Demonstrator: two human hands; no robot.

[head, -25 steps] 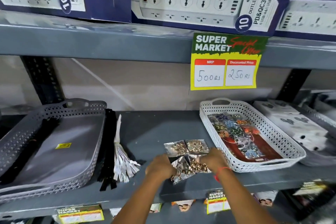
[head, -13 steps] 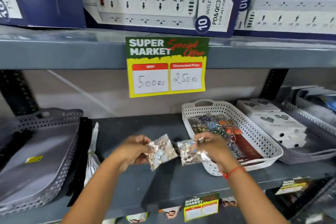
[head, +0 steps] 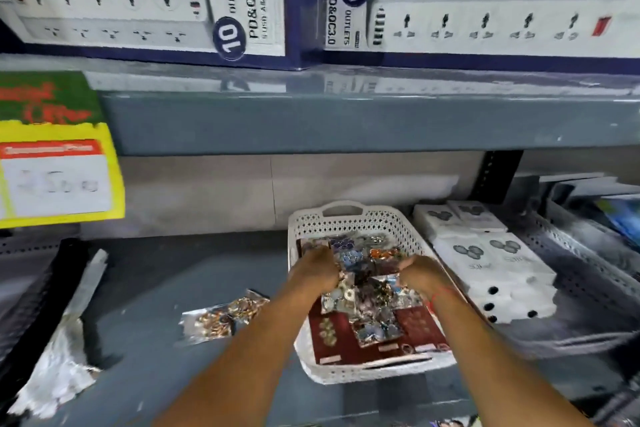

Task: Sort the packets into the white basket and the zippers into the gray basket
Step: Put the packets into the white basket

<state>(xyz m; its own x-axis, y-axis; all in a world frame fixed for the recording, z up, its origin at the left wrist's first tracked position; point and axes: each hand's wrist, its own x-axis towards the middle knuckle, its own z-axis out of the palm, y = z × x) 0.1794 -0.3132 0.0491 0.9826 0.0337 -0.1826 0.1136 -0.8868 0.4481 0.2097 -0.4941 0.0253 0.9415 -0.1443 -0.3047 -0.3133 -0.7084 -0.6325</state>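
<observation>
White basket [head: 349,222] is taking delivery: both hands are down inside it, the left hand [head: 317,270] at about nine o'clock of the pile and the right hand [head: 420,272] at three o'clock, each with fingers curled shut on shiny packets [head: 367,298] being laid on top of the ones already in there. Placing looks like the step in hand, and the release is coming next, so the fingers are needing to let go without dragging a packet back out. More packets [head: 225,314] are waiting loose on the gray shelf [head: 166,274], lying at roughly eight o'clock of the basket, well apart from it. Zippers [head: 52,288], black and white, are sitting far out at nine o'clock, untouched; the gray basket is not showing at all. Room is looking generous to the left, bare shelf all the way across. Tighter on the right, where white boxes [head: 485,263] are pressing just beside the basket wall, and the upper shelf [head: 346,125] is hanging at twelve o'clock, so lifting out is wanting a low, leftward path
</observation>
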